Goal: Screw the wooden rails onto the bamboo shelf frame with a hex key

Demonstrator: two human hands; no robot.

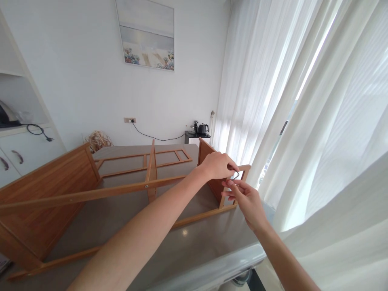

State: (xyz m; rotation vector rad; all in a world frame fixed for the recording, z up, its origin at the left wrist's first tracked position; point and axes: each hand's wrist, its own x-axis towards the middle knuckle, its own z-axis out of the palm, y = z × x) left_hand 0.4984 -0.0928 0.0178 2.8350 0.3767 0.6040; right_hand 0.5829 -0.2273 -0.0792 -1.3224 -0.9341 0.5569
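Note:
A thin, dark, bent hex key (238, 175) is between my two hands at the right end of a wooden frame (121, 195). My left hand (216, 165) reaches across over the frame's upper rail, its fingers closed at the upper end of the key. Just below and to the right, my right hand (247, 199) pinches near the key's other end with thumb and forefinger, its other fingers loosely bent. The end panel (212, 184) of the frame stands beside both hands. My left hand hides the rail's end and whatever the key may touch.
The frame lies on a grey-covered table (209, 238), with a large wooden panel (51, 194) at its left and a slatted part (124, 174) behind. White curtains (291, 121) hang close on the right. A black kettle (202, 129) stands on a small cabinet (197, 139) at the back.

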